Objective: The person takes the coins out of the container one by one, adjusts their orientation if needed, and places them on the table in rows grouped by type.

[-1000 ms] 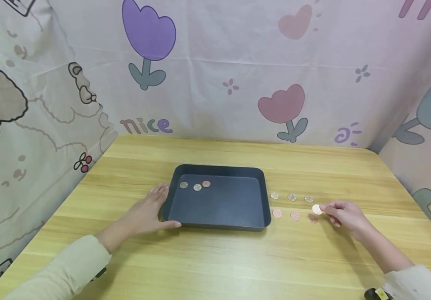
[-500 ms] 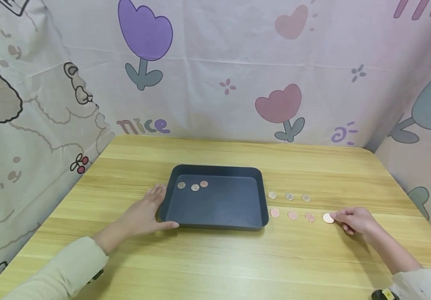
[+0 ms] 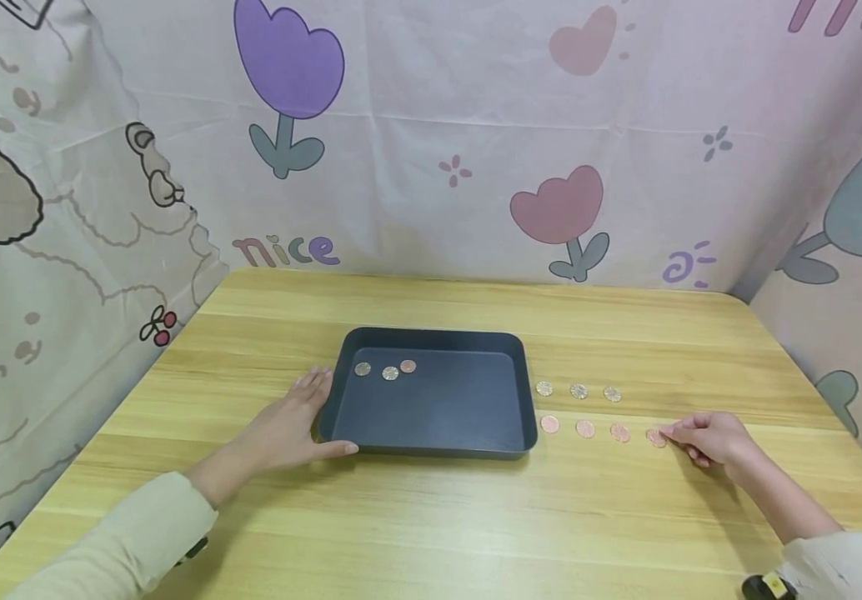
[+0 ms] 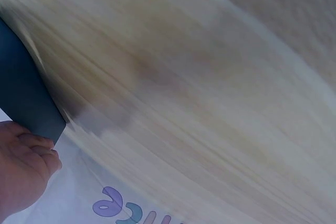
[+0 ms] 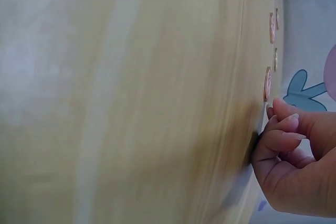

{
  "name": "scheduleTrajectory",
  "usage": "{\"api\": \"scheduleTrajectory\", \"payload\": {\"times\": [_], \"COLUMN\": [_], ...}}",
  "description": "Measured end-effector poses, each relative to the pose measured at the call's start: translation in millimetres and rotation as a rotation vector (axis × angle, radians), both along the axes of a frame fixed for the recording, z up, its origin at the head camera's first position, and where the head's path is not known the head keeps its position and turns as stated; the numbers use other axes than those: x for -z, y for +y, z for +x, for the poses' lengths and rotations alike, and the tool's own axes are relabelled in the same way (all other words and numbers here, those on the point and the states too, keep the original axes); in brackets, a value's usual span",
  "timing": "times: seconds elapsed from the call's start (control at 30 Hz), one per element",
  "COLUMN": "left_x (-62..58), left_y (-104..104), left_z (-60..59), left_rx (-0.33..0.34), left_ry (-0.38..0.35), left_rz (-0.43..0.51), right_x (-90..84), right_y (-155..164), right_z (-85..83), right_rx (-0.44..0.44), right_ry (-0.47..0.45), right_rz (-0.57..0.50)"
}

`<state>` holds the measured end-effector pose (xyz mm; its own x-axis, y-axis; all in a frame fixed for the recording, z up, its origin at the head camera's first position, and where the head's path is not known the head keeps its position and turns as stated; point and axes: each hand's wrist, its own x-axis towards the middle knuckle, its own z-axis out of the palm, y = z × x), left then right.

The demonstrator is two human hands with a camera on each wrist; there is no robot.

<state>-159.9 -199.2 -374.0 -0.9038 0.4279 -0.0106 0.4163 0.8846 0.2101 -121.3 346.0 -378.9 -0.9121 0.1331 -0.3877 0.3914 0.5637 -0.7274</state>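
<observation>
Resting flat with straight fingers against the dark tray's point(image 3: 431, 450) left edge, the left hand point(image 3: 284, 429) steadies it while the right hand point(image 3: 709, 437), fingers curled, touches the copper coin point(image 3: 655, 437) ending the near row on the table point(image 3: 431, 517).

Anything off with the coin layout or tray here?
Nothing stands out. Three coins lie in a row inside the dark rectangular tray; two neat rows sit on the wooden table beside it. The right hand touches the last copper coin.

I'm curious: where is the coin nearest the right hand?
In the head view, that coin lies on the table, ending the near row right of the tray, at the right hand fingertips.
</observation>
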Motion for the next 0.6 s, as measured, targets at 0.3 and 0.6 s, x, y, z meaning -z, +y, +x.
{"api": "scheduleTrajectory", "payload": {"times": [0.3, 0.6], "left_x": [-0.7, 2.4], "left_y": [-1, -2], "left_z": [1.3, 1.1], "left_rx": [-0.001, -0.007], "left_ry": [-0.002, -0.012], "left_rz": [0.004, 0.030], "right_x": [-5.1, -21.2], "right_y": [-8, -37], "right_z": [-1.7, -10.0], "right_rx": [0.015, -0.062], "right_ry": [0.021, 0.159], "right_rz": [0.019, 0.080]}}
